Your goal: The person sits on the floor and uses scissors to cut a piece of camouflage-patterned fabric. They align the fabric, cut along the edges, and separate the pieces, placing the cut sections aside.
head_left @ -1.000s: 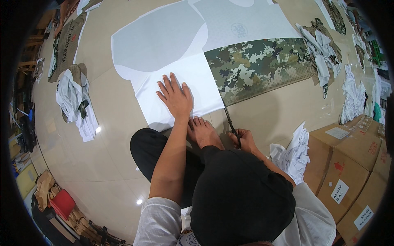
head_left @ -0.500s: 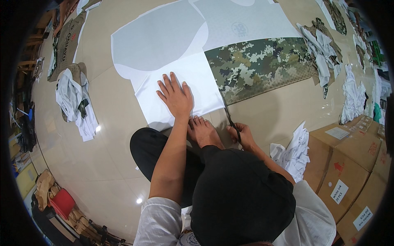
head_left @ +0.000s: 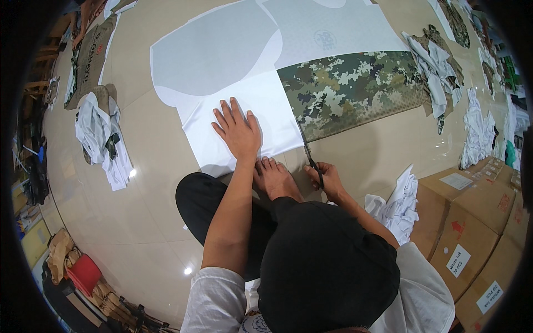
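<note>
My left hand (head_left: 239, 133) lies flat with its fingers spread on a white piece of fabric (head_left: 277, 114) on the floor. In my right hand (head_left: 330, 182) is a pair of dark-handled scissors (head_left: 315, 166). Their blades reach the lower right corner of the white fabric, where it meets a camouflage-printed panel (head_left: 350, 94). Above, a pale grey fabric panel (head_left: 216, 50) with a white border joins the same sheet. My bare foot (head_left: 276, 180) rests close below the white fabric's near edge.
Brown cardboard boxes (head_left: 463, 222) stand at the right, with crumpled white scraps (head_left: 401, 208) beside them. More fabric scraps (head_left: 436, 69) lie at the camouflage panel's right end, and another heap (head_left: 95, 130) lies on the left of the tiled floor. A black cap (head_left: 330, 266) blocks the lower middle.
My right hand and the scissors have moved slightly forward along the edge between the white fabric and the camouflage panel. My left hand has stayed in place.
</note>
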Motion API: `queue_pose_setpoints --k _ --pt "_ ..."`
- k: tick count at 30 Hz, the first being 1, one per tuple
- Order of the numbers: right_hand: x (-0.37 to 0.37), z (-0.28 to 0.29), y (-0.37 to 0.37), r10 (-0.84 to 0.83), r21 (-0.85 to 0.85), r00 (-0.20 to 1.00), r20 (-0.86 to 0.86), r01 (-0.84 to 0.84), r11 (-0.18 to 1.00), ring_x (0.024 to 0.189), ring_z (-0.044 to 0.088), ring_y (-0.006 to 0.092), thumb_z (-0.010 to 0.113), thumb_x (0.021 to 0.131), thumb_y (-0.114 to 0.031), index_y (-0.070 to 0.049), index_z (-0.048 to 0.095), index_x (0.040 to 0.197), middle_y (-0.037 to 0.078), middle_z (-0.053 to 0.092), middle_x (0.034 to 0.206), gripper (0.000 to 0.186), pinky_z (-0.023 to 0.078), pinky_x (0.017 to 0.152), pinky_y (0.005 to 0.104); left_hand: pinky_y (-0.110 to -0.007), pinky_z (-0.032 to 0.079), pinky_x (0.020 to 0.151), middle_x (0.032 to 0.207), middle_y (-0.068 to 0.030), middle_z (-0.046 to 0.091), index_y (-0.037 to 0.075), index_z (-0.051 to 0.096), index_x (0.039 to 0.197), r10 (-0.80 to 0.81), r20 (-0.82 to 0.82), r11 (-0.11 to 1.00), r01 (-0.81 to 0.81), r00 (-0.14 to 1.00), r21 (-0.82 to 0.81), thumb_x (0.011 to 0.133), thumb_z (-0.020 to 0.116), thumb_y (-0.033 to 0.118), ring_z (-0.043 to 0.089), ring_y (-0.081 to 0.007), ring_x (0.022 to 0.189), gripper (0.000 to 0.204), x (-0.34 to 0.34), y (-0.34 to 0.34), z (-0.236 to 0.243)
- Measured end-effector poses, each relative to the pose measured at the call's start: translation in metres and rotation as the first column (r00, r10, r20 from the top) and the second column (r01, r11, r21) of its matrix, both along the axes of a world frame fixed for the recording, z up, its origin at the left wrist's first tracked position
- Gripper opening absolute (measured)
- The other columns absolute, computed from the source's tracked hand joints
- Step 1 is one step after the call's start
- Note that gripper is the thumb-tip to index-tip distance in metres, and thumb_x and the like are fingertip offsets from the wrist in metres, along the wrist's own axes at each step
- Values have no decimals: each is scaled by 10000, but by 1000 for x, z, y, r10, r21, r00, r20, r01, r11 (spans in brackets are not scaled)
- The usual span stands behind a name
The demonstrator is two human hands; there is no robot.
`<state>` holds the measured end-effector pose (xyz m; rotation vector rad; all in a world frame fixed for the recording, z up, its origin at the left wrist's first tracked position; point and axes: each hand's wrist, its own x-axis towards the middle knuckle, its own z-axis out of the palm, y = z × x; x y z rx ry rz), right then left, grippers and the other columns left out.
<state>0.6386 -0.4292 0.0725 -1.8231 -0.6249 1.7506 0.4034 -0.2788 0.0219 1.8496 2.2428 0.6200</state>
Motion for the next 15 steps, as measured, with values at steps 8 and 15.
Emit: queue_pose_setpoints --k 8,15 --pt "-1 4 1 5 7 1000 27 -6 1000 506 535 79 817 942 -332 -80 625 788 -1 594 620 352 408 463 252 -666 130 1267 1706 -216 319 103 392 1641 0 -13 1000 0 1000 -1 1049 521 351 208 -475 1591 655 0 -1 0" --pt "1 3 0 0 -1 1000 21 0 1000 490 535 85 818 940 -312 -71 628 785 10 594 602 344 410 453 252 -663 121 1268 1704 -213 330 92 410 1632 -2 -10 1000 3 1000 15 1045 522 347 208 -472 1593 649 0 -1 -1"
